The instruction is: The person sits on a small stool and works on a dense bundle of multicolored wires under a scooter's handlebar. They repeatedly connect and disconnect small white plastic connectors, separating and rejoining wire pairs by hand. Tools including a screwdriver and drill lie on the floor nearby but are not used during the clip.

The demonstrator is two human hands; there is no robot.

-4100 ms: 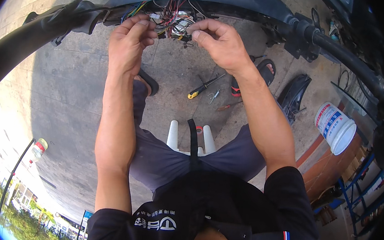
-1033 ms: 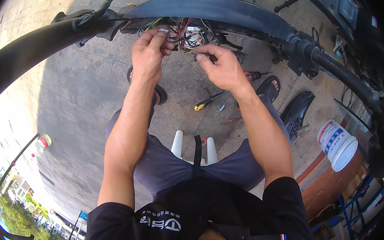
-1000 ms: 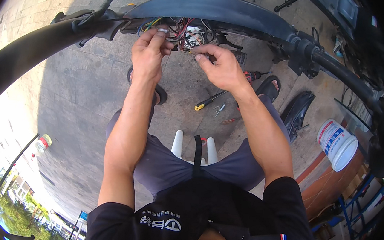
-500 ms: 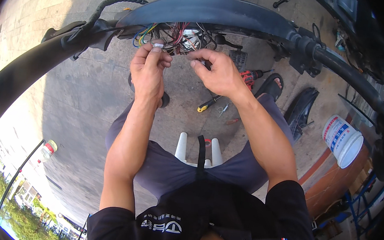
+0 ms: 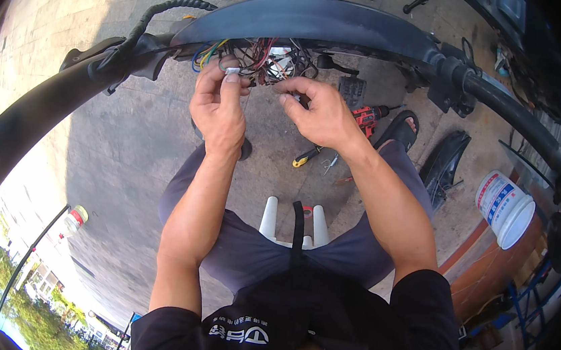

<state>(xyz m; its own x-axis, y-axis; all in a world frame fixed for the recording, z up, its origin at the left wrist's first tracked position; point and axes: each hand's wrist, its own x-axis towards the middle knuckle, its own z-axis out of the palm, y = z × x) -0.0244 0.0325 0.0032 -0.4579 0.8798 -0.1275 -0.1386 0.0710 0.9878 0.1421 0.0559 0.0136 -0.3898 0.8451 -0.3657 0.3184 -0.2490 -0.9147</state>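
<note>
Head view: the left hand (image 5: 219, 108) pinches a connector (image 5: 232, 70) between thumb and finger, probably to steady it, just beside the wires (image 5: 263, 53) at the frame's (image 5: 309, 17) near edge. Fingertips of the right hand (image 5: 323, 116) curl toward the bundle; whether they grip anything cannot be told. Drill (image 5: 367, 118) and screwdriver (image 5: 306, 156), its shaft partly hidden, lie on the floor (image 5: 140, 161), seemingly for easy reach.

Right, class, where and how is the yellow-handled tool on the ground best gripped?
Probably by its thick handle, from above and the near side: the tool lies along the ground, handle end toward the person, its far end hidden.
</note>
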